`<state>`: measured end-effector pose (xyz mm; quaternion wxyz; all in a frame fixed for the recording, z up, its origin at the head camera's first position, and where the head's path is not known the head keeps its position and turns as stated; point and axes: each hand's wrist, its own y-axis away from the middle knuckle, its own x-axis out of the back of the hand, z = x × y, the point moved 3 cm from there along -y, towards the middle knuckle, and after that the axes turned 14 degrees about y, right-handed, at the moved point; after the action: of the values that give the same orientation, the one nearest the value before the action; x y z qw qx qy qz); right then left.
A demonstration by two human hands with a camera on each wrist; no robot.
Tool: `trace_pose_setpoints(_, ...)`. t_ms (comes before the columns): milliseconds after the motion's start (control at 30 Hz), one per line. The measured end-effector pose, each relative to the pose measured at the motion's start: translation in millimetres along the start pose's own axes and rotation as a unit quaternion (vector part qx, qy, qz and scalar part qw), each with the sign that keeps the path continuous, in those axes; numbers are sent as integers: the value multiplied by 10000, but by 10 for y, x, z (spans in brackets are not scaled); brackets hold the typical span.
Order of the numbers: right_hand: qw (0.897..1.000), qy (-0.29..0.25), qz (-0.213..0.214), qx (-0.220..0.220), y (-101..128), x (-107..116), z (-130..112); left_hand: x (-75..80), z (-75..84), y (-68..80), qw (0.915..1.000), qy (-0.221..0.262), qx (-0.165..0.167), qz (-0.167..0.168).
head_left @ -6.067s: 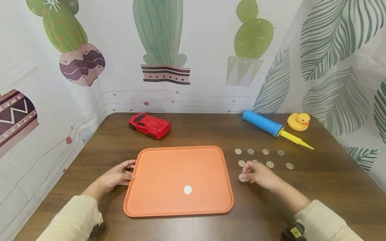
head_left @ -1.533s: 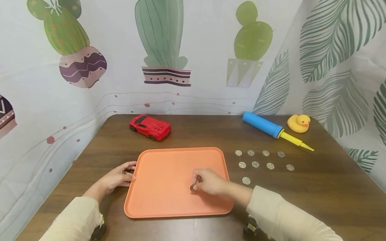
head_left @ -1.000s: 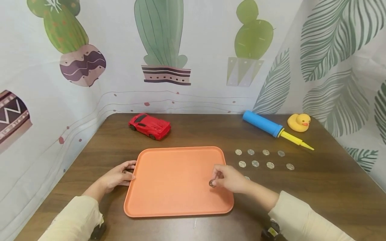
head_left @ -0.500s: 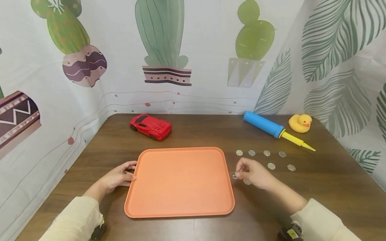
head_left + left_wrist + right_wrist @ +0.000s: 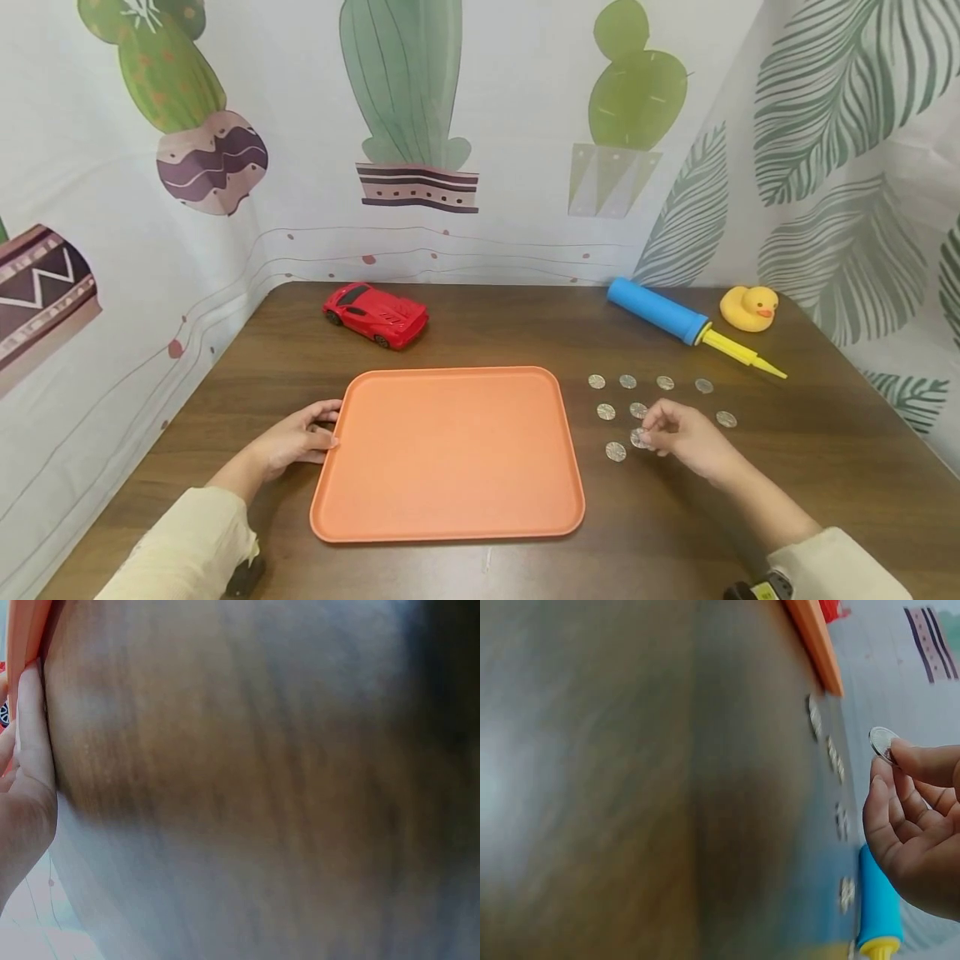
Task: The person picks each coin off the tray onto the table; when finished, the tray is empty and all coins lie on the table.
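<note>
An orange tray lies bare on the brown table. My left hand rests against the tray's left rim, fingers relaxed. To the right of the tray, my right hand pinches a silver coin between thumb and fingertips just over the table; the right wrist view shows that coin held at the fingertips. Several more silver coins lie in rows on the table around it, one just left of the held coin.
A red toy car stands behind the tray. At the back right lie a blue and yellow hand pump and a yellow rubber duck. Printed cactus and leaf curtains wall the table on three sides.
My right hand picked the coin off the tray, carried it right past the rim, and now holds it low among the coins on the table. The left hand stayed on the rim.
</note>
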<state>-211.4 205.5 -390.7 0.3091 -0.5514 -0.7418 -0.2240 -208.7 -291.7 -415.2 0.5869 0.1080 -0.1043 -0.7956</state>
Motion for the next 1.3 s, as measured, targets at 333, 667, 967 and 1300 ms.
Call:
trace_pose_setpoints(333,9994,164,-268,-170,83,-19,170,14,5,5,10000,11,6,-27)
trace_pose_setpoints(667,9934,1024,-229,-463,75,-29,152,28,-20,1,9999,7,-26,-136)
trace_pose_setpoints(967,9870,1533,-123,-461,33,-44,113,33,-8,49,10000,-56,-34,-55)
trace_pose_setpoints(1300,9881,1452,-246,-442,18,-54,126,40,-30,74,9999,-110,-60,108)
